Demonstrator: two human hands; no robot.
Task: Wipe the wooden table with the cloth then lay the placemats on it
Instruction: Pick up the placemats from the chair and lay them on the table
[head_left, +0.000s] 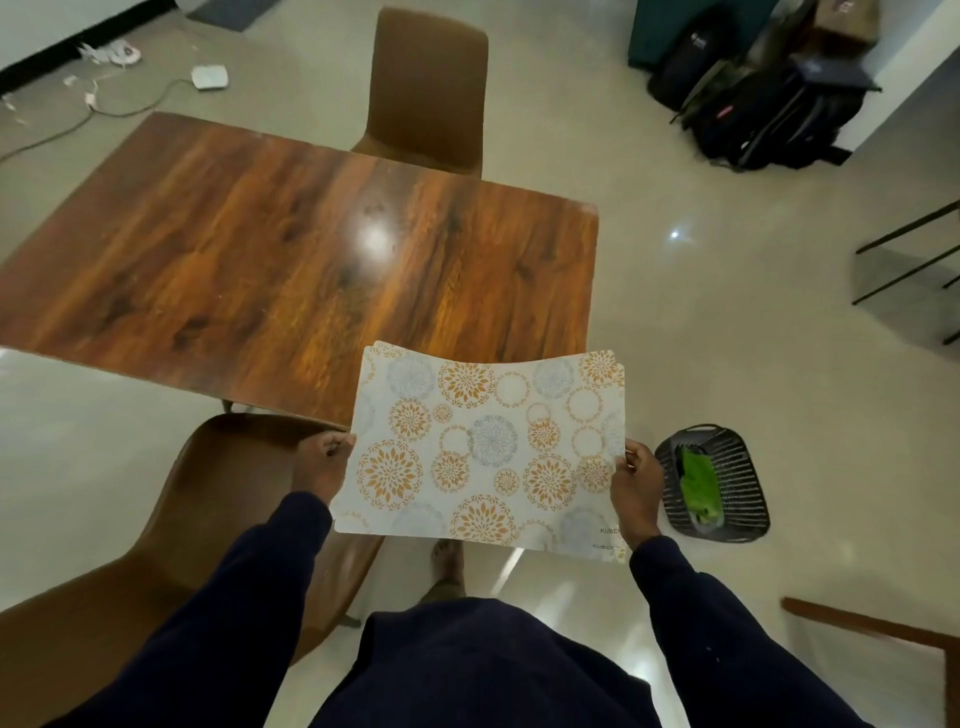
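White floral placemats (483, 447), "KUBER" corner print

We stand on a glossy pale floor (675, 322) catching bright glints of light. Beyond the wooden table (249, 249) a brown chair (428, 88) stands; dark backpacks (769, 114) lie beyond the table's far right corner.

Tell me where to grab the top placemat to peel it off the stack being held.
Pinch the top placemat at its far right corner, coming from the right. The placemats' edges sit slightly stepped there, so the top one can likely be separated. The left hand and right hand grip the side edges nearer the body, so that corner is free.
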